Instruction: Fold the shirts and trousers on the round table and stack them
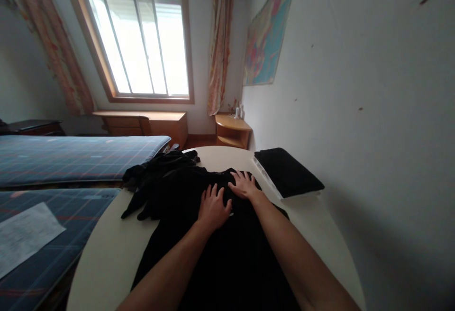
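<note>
A black shirt is spread over the round table, with its neckline toward the far side. My left hand lies flat on its upper middle, fingers spread. Farther up and to the right, my right hand rests on the cloth near the neckline, its fingers also stretched out. A small white mark on the shirt shows beside my left thumb. Rumpled black clothing lies to the left of my hands, overlapping the shirt's left side so that I cannot tell where one ends.
The cream table has a folded black cloth on a white base at its right. Plaid mattresses stand to the left, one bearing a paper sheet. A white wall runs along the right.
</note>
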`<state>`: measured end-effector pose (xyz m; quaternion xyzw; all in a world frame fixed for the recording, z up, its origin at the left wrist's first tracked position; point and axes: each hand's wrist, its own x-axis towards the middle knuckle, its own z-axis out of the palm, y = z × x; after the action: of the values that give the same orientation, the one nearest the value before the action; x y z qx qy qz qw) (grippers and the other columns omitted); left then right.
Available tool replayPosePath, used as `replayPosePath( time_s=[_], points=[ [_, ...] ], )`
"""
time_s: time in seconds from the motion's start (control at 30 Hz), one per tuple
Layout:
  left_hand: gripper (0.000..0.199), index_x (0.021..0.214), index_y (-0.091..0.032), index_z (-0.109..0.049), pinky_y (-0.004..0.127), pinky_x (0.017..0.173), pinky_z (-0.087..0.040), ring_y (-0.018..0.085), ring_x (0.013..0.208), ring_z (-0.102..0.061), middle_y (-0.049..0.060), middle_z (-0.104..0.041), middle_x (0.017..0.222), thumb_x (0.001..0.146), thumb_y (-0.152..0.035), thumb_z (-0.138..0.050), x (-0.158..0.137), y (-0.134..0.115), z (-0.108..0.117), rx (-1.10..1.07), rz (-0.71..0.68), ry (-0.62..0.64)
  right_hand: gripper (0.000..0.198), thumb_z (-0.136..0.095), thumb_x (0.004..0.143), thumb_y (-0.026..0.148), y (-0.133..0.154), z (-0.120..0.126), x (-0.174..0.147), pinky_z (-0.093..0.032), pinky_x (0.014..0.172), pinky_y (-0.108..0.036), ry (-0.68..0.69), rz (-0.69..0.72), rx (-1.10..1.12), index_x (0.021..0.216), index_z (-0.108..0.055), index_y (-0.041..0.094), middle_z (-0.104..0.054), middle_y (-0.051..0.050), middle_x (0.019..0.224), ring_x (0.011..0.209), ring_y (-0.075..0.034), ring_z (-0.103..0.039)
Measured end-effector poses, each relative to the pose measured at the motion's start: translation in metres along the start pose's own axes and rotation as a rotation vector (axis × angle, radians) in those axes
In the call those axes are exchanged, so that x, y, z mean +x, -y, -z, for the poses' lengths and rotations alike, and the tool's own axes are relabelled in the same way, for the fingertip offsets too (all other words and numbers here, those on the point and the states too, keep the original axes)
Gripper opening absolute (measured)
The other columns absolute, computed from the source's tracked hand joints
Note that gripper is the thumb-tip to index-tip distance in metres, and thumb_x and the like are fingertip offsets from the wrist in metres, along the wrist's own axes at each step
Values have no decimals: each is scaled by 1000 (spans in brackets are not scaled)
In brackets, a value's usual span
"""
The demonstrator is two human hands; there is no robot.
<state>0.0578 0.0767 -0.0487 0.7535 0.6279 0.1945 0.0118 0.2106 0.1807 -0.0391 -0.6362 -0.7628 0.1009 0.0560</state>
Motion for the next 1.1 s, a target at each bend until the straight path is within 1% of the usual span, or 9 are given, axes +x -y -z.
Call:
replayPosePath(
  time_s=[0.1, 0.27, 0.4, 0.47, 0.57, 0.67, 0.87, 1.0, 1.1],
  points=[
    [57, 141, -14, -51, 52, 117, -26, 36, 144, -33, 16, -43, 152, 94, -45, -47, 1, 1, 0, -9, 2, 9, 72, -34, 93, 57, 4, 0, 4, -6, 115, -66, 41, -46, -10, 157, -22, 27, -14, -5, 166, 150, -41, -8],
    [55, 141, -17, -53, 51, 117, -26, 35, 144, -32, 13, -42, 154, 94, -46, -47, 3, 4, 0, -28, 16, 26, 64, -30, 96, 50, 5, 3, 1, -6, 114, -67, 43, -19, 2, 157, -25, 29, -11, -1, 166, 150, -41, -6],
    [54, 139, -15, -54, 49, 117, -28, 33, 143, -34, 13, -45, 151, 94, -44, -48, 3, 2, 1, -27, 36, 6, 53, -30, 98, 42, 8, 3, -7, -5, 118, -58, -91, 189, -41, 148, -42, 29, -26, -1, 163, 150, -28, -15],
    [53, 138, -14, -54, 48, 117, -28, 33, 143, -35, 13, -47, 150, 93, -42, -49, 2, 1, 2, -31, 38, 0, 50, -29, 99, 40, 12, 2, -8, -5, 120, -53, -83, 267, -64, 146, -45, 29, -34, -1, 160, 148, -23, -21],
    [51, 137, -16, -54, 49, 117, -27, 33, 143, -34, 13, -47, 150, 93, -42, -50, 1, 1, 2, -45, 29, 7, 52, -31, 98, 36, 23, 0, -6, -8, 118, -57, -27, 249, -76, 147, -43, 27, -36, -5, 159, 146, -27, -27],
    [48, 134, -16, -56, 48, 118, -26, 32, 143, -35, 14, -48, 149, 92, -38, -51, 2, 2, 2, -72, 36, 1, 54, -34, 96, 33, 34, -2, -1, -6, 116, -62, -26, 221, -79, 149, -42, 26, -33, -9, 159, 145, -33, -26],
    [41, 127, -12, -58, 47, 116, -30, 31, 140, -40, 17, -52, 144, 90, -30, -51, 5, 6, 1, -98, 77, -28, 54, -34, 96, 33, 43, -3, 6, -16, 113, -66, 28, 196, -46, 150, -38, 30, -24, -5, 163, 148, -36, -19],
    [50, 137, -12, -53, 50, 116, -28, 34, 142, -37, 17, -47, 149, 92, -35, -52, 5, 7, 1, -103, 49, -10, 52, -30, 100, 33, 36, 3, -1, -16, 117, -59, 39, 226, -33, 151, -37, 29, -23, -2, 164, 149, -29, -19],
    [56, 145, -18, -48, 52, 117, -27, 34, 144, -34, 14, -44, 152, 93, -40, -52, 5, 7, 3, -123, -15, -3, 49, -29, 102, 33, 23, 10, -13, -15, 119, -51, -40, 247, -35, 149, -40, 25, -26, -4, 163, 149, -24, -21]
  ],
)
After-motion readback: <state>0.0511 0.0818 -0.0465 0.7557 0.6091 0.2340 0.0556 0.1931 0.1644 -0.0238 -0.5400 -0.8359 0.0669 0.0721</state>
